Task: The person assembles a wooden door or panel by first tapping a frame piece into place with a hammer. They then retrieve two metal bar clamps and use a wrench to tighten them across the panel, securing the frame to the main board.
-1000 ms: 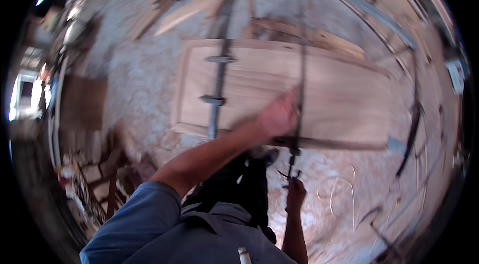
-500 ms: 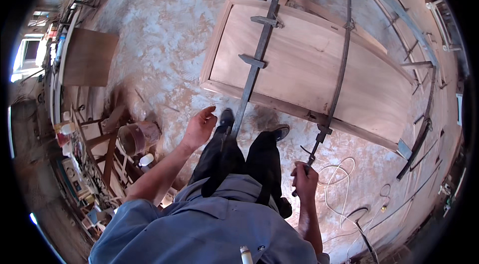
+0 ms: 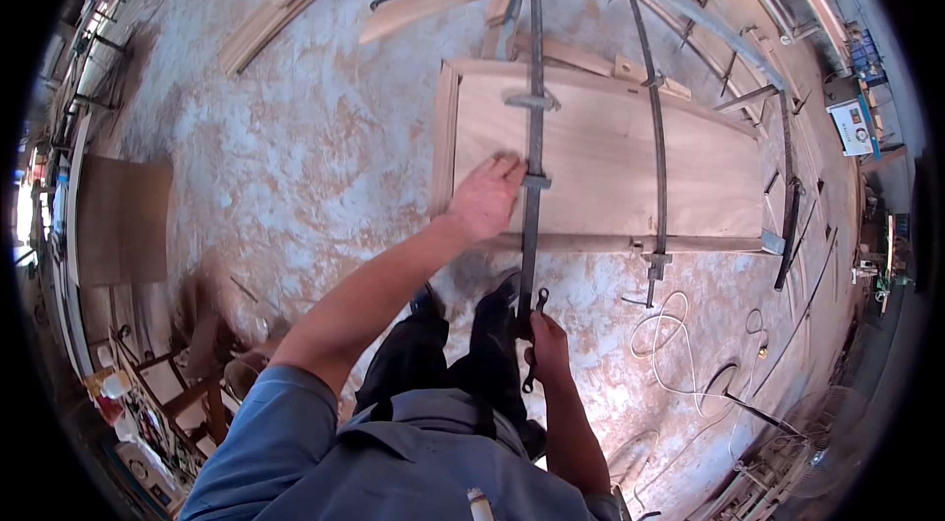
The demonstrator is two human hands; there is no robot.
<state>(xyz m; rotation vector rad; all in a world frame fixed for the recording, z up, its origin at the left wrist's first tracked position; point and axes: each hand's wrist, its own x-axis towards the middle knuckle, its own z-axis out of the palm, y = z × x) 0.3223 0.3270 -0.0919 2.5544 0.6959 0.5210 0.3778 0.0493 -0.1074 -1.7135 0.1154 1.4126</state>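
Note:
A pale wooden framed panel [image 3: 600, 167] lies ahead of me with two long metal bar clamps across it. My left hand [image 3: 487, 198] reaches over the panel's left part, its fingers stretched out at the sliding jaw [image 3: 536, 182] of the left bar clamp [image 3: 535, 132]. Whether the fingertips press on the jaw or only lie beside it, I cannot tell. In my right hand [image 3: 549, 344] is a dark double-ended wrench [image 3: 542, 299], upright by the near end of that clamp's bar. The right bar clamp [image 3: 658, 162] crosses the panel's middle, apart from both hands.
Loose boards [image 3: 295, 0] lie on the floor at the far left. A white cable [image 3: 661, 364] coils at the right, near a fan [image 3: 822, 442]. A brown sheet [image 3: 123, 221] leans at the left, and a cluttered bench [image 3: 138, 403] stands at the lower left.
My left hand has moved forward and right to the left clamp's jaw. My right hand has left the right clamp's near end and come left with the wrench. The view has shifted.

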